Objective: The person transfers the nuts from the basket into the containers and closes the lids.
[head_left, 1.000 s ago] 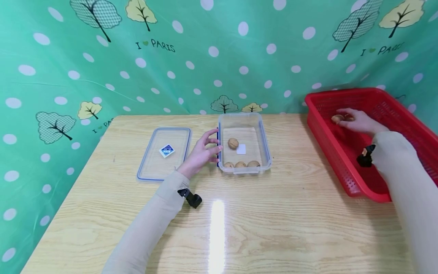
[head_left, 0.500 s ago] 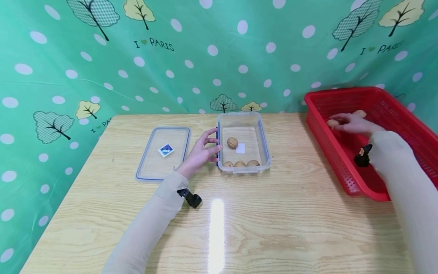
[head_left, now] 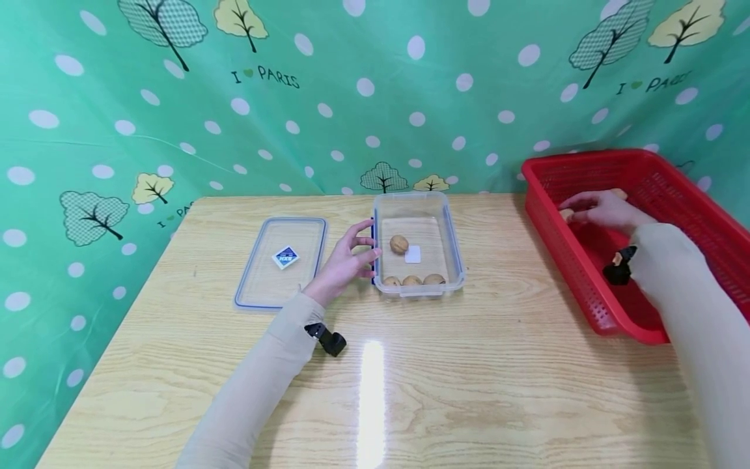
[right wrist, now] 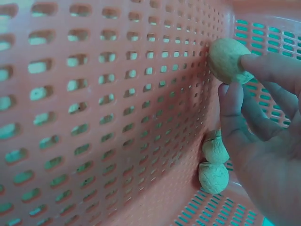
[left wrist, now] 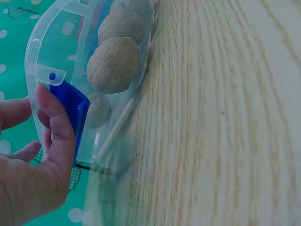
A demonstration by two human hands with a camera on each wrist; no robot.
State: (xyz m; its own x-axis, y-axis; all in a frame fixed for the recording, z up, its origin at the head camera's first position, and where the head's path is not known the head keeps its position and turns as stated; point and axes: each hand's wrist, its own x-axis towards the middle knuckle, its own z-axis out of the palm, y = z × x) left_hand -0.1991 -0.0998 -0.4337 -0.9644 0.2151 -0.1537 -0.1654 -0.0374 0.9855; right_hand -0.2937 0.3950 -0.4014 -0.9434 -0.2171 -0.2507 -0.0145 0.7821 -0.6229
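Head view, left hand: the left hand (head_left: pixel 342 260) touches the left side of the clear box (head_left: pixel 419 195), its fingers spread and relaxed.
Head view, right hand: inside the red basket (head_left: pixel 597 316) at the right, the right hand (head_left: pixel 609 210) pinches a walnut (head_left: pixel 566 215).
Head view, box: uncovered on the table (head_left: pixel 480 378); a lone walnut (head_left: pixel 399 245) lies beside a white square (head_left: pixel 413 255), and three more walnuts (head_left: pixel 413 281) sit in a row along the near wall.
Head view, lid: the blue-edged lid (head_left: pixel 266 283) lies flat left of the box, with a blue and white sticker (head_left: pixel 285 257).
Head view, backdrop: green dotted cloth (head_left: pixel 328 78) with tree prints.
Left wrist view, latch: a blue latch (left wrist: pixel 70 106) hangs on the box side, next to the fingers.
Left wrist view, row: the walnuts show through clear plastic.
Right wrist view, grip: finger and thumb clasp the walnut near the perforated basket wall.
Right wrist view, below: two walnuts (right wrist: pixel 214 176) touch each other in the basket.
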